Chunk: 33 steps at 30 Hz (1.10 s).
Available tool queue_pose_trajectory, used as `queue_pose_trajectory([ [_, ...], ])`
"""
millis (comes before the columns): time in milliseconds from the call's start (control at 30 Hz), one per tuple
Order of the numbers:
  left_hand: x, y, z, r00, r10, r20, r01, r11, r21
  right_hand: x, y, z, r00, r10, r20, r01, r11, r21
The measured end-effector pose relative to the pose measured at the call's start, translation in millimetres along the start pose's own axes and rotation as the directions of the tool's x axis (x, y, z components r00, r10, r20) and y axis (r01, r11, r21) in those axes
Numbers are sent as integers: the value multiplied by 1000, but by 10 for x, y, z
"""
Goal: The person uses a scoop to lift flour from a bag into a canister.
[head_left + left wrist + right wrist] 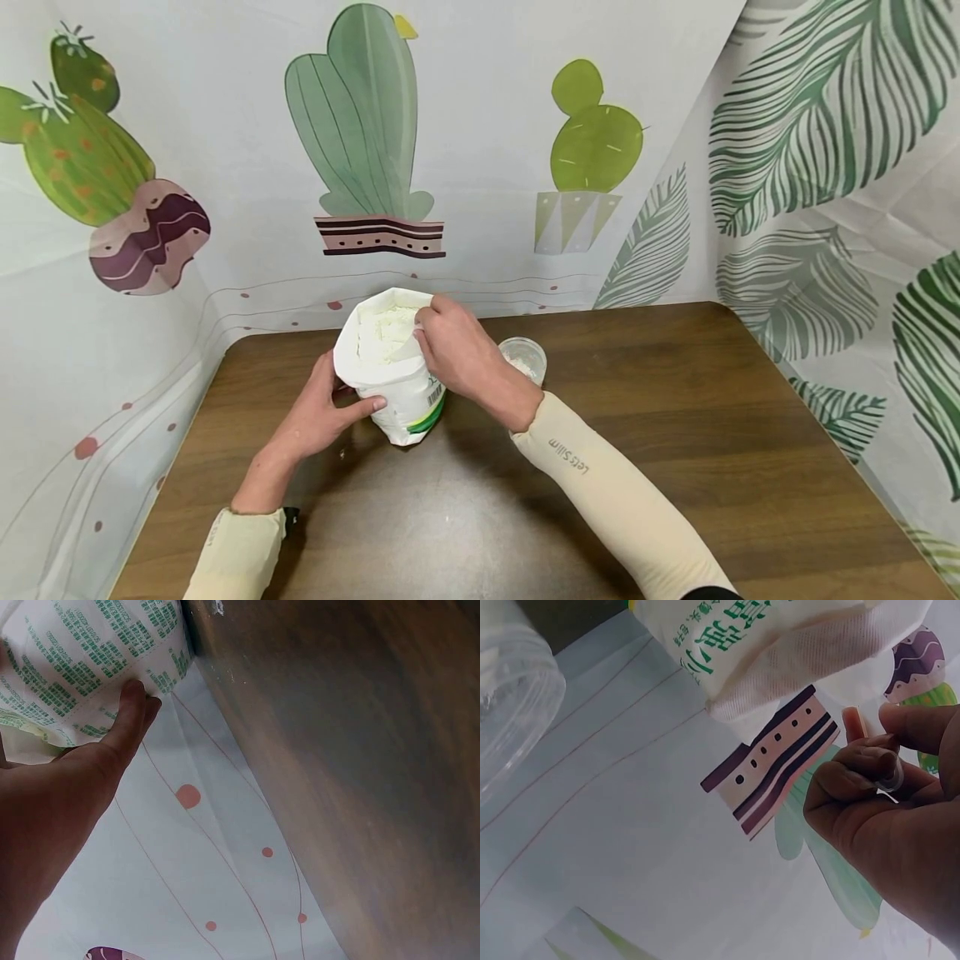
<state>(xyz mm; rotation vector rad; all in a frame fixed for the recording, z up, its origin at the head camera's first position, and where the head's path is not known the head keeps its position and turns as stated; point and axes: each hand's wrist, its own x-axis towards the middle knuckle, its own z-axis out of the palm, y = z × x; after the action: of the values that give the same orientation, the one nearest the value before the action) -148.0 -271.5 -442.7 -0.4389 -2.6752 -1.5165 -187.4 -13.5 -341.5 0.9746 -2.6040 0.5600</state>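
Head, left grip (322,410) clasping bag (408,390), right grip (456,346) pinching

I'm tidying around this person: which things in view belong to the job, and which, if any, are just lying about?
In the job:
white bag, gripped by left fingers
clear implement, mostly hidden, in right fingers
clear tub, probably

Just around:
table
printed backdrop

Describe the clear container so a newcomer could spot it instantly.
On the brown table, near the back edge, look just right of the right hand. There sits a small round container with white contents. Unlike the larger white bag nearby, it is see-through.
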Motion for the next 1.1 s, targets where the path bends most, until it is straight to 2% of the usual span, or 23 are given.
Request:
queue_pose_trajectory([
  [267,4,-8,3,1000,-6,5,6,1000,-2,2,-11,35,1000,-1,3,1,1000,2],
  [600,5,-2,-2,1000,-12,1,12,1000,8,6,-3,78,999,-37,-20,37,999,-4],
  [1100,20,-16,-6,1000,3,8,-3,1000,-12,-12,11,92,1000,-16,-21,17,999,49],
])
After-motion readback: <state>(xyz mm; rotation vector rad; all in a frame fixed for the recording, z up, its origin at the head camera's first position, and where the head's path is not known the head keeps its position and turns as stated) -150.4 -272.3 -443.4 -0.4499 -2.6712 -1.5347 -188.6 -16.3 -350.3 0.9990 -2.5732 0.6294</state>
